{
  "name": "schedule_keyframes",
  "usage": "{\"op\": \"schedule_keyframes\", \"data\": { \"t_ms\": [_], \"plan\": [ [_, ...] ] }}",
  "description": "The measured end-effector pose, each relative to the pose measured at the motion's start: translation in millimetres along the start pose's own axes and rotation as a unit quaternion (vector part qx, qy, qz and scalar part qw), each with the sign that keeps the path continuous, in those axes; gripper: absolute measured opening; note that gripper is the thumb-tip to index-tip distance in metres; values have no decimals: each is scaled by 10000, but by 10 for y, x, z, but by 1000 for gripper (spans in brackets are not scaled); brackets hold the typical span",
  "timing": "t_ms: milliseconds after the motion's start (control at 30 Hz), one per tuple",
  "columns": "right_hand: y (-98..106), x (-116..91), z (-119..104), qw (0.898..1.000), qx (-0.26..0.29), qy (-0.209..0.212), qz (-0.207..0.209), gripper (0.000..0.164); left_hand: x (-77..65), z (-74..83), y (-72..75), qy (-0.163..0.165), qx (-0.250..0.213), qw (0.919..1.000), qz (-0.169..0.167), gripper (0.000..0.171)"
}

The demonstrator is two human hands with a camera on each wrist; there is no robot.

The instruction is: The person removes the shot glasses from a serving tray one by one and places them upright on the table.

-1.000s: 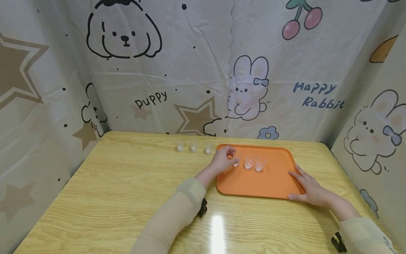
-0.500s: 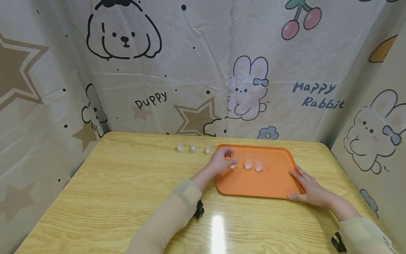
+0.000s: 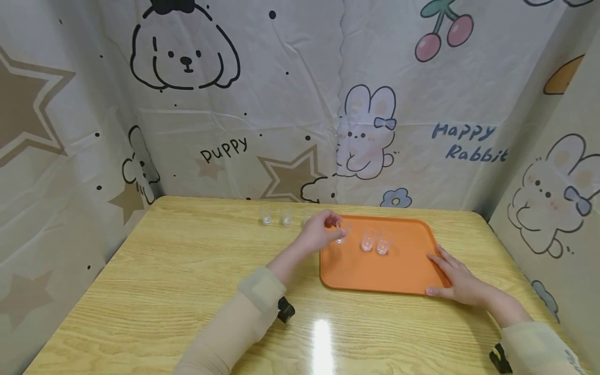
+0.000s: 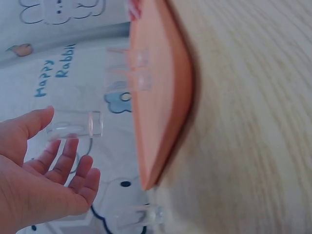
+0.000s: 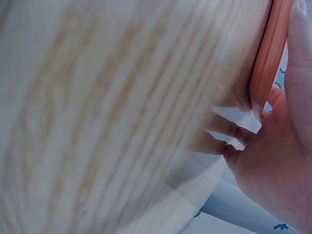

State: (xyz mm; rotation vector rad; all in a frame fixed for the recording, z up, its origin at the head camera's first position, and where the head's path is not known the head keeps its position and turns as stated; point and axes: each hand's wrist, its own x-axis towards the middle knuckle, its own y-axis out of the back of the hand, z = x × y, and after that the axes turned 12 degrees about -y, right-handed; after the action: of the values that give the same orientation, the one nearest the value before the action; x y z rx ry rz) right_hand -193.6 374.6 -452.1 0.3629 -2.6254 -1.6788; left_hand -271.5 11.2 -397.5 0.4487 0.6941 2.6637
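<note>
Left hand [image 3: 316, 234] pinches a glass [image 4: 73, 124] above the tray [image 3: 398, 273] near its left edge, likely mid-transfer, needing gentle set-down; right hand [image 3: 461, 278], fingers extended, touches the right edge.

Your sleeves [image 3: 234, 328] are plain cream. You have a plain orange tray [image 3: 408, 268] before you, clear, colourless cups [image 3: 383, 245], and a yellow bench [image 3: 187, 260] streaked with wood grain. The off-white backdrop [image 3: 290, 104] you face carries brown stars [image 3: 19, 104], a black-outlined puppy [image 3: 186, 70], pink cherries [image 3: 428, 48] on green stems [image 3: 438, 23], a blue flower [image 3: 389, 199] and blue lettering [image 3: 464, 132].
</note>
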Motion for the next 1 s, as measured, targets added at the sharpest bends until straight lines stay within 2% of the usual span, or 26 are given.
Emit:
{"op": "schedule_keyframes", "data": {
  "t_ms": [233, 467, 767, 1000],
  "plan": [
    [7, 2, 10, 10000, 42, -49, -41, 88, -70, 57, 203, -115, -187, 9998, 0, 35],
    [2, 0, 4, 9999, 21, -105, -87, 88, -185, 54, 418, -57, -310, 9995, 69, 37],
    [2, -8, -6, 10000, 39, -51, -38, 89, -276, -162, 571, -86, -347, 9991, 214, 37],
    [-38, -13, 33, 9998, 156, 110, 97, 87, -276, -350, 547, -7, -177, 9994, 299, 34]
  ]
}}
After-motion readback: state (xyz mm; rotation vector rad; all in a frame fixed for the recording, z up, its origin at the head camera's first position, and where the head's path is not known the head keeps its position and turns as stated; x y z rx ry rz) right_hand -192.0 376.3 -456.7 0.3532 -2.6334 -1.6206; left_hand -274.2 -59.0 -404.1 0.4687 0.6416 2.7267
